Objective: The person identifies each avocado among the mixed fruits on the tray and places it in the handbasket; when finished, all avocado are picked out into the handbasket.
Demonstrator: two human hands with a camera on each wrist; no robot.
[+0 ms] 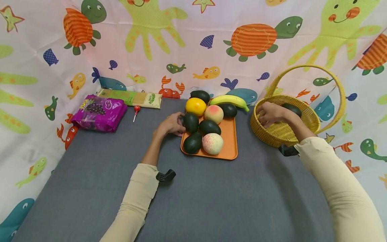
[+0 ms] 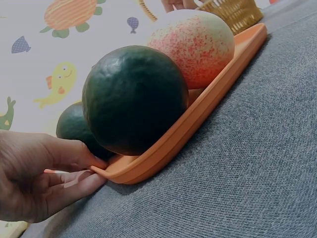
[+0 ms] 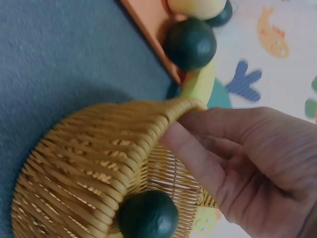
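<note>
My left hand pinches the left edge of an orange tray, thumb above the rim and fingers beneath, as the left wrist view shows. On the tray lie several dark green avocados, a speckled peach, a second peach, a round yellow fruit and a banana along the back. My right hand grips the near-left rim of a yellow wicker basket between thumb and fingers. Inside that basket sits one avocado, under the tall arched handle.
At the back left lie a purple grape-print bag, a long green-and-tan packet and a red lollipop. A cartoon-print cloth hangs behind the grey table.
</note>
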